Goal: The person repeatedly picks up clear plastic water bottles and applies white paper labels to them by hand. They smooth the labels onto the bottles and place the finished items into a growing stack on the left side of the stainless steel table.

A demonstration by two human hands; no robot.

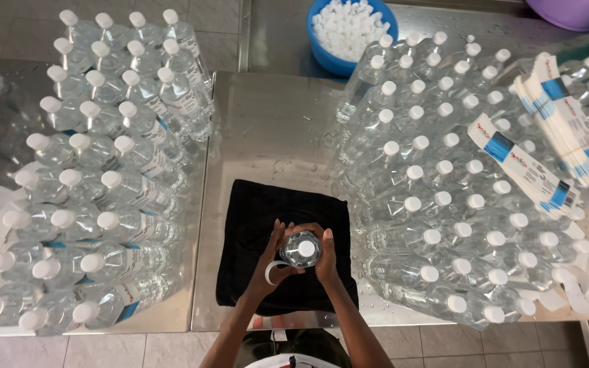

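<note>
Clear plastic white-capped bottle (pixel 300 249) stands upright on the black folded cloth (pixel 260 211) covering the steel desk (pixel 267 129), gripped by both left hand (pixel 270 262) and right hand (pixel 325 255).

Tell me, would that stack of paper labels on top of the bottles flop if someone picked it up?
The label stack would probably bend and fan out: its thin strips already splay across the capped bottles. It looks light for its size. Loose strips might slide apart, since nothing visible binds them.

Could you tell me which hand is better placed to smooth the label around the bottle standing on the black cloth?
Probably the left hand: its fingers already hold the loose white label strip beside the bottle. The right hand wraps the bottle's other side, steadying it on the black cloth.
</note>
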